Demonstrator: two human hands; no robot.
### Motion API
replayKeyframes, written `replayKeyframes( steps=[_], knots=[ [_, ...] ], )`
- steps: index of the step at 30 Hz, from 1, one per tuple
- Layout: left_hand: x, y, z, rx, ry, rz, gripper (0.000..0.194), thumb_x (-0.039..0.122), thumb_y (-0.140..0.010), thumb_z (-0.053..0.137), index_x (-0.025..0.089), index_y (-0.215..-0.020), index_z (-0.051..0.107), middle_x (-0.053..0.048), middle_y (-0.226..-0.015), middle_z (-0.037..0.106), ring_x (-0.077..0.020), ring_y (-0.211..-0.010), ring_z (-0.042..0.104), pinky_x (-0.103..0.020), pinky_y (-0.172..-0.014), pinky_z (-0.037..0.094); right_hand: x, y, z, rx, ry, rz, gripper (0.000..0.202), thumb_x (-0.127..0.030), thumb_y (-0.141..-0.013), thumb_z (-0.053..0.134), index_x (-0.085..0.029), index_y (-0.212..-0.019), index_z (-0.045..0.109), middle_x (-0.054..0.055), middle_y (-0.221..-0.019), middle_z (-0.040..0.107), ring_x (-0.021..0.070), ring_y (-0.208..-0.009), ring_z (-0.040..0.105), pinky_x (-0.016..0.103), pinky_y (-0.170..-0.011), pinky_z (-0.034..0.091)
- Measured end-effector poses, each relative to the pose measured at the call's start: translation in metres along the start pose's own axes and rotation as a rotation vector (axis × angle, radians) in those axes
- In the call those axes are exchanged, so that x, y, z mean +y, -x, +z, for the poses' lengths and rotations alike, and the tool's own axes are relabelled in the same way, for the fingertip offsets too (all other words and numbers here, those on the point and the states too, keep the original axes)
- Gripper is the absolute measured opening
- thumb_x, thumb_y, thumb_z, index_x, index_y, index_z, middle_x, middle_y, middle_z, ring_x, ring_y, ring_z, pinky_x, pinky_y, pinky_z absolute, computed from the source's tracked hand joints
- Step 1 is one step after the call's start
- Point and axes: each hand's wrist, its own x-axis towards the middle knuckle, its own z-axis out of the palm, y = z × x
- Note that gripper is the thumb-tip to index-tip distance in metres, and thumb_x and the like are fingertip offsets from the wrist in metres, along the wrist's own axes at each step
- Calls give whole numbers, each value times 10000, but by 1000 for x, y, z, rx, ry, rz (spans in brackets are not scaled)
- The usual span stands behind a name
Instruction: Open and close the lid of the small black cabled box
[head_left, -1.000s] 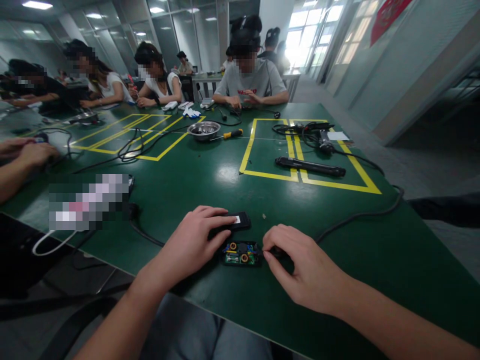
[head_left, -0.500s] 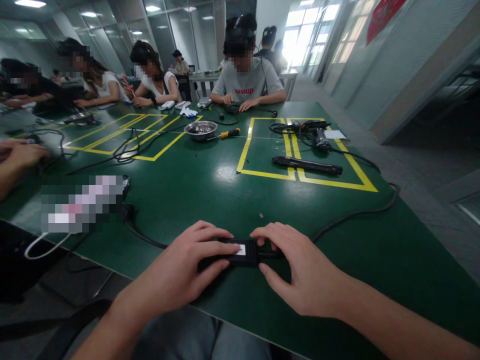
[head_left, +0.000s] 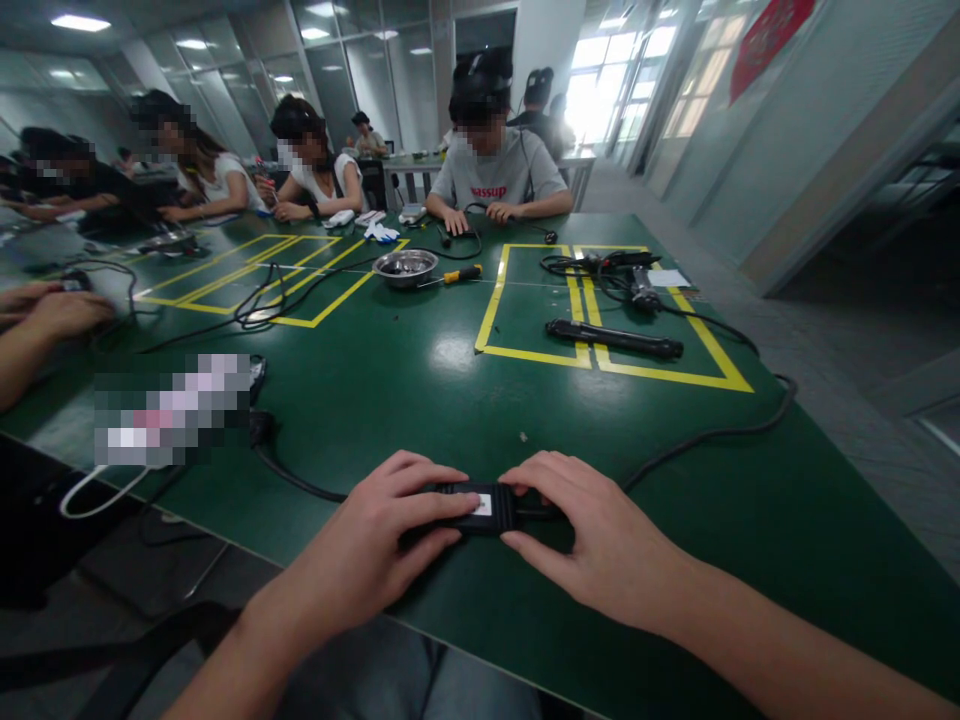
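A black box with a white label (head_left: 484, 505) lies on the green table, with a cable leaving each end. My left hand (head_left: 394, 525) grips its left part, thumb on the near side and fingers on the far side, one fingertip on the label. My right hand (head_left: 581, 530) pinches the box's right end between thumb and fingers, over the thick black cable (head_left: 705, 437) that runs off to the right. From the left end, another cable (head_left: 296, 482) leads to a black plug beside a blurred pale object (head_left: 176, 410).
Farther back are a metal bowl (head_left: 405, 268), a yellow-black screwdriver (head_left: 463, 274), a black rod (head_left: 615, 338) and a tool with coiled cable (head_left: 643, 290) within yellow tape. Other people sit around the table; a person's hand (head_left: 71, 312) is at the far left.
My right thumb and fingers have closed in from the cable onto the box's right end. My left hand stays on the box. The camera view has shifted slightly.
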Motion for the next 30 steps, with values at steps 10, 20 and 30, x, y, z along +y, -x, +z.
replayKeyframes(
  steps=[10, 20, 30],
  knots=[
    [3, -2, -2, -15, 62, -39, 351, 155, -1126, 678, 340, -1398, 802, -57, -1335, 821, -258, -1210, 723, -422, -1045, 617, -2, 0, -2, -14, -21, 22, 289, -129, -956, 764, -224, -1219, 691, 86, -1138, 793, 296, -1031, 741, 483, -905, 587],
    [-11, -27, -6, 136, -23, -327, 230, 172, -1020, 721, 245, -1234, 760, -74, -1252, 837, -306, -1170, 764, -492, -1065, 600, 1, 4, 2, 51, -5, 84, 435, -143, -944, 750, -224, -1344, 601, 51, -1045, 735, 262, -883, 701, 423, -794, 565],
    [-3, -10, -11, 97, -50, -220, 152, 208, -1081, 646, 259, -1053, 787, -62, -1205, 805, -262, -1111, 757, -402, -987, 597, 3, 1, -1, 35, 34, -46, 196, -40, -984, 699, -222, -1056, 680, 38, -977, 785, 248, -880, 725, 395, -776, 554]
  ],
)
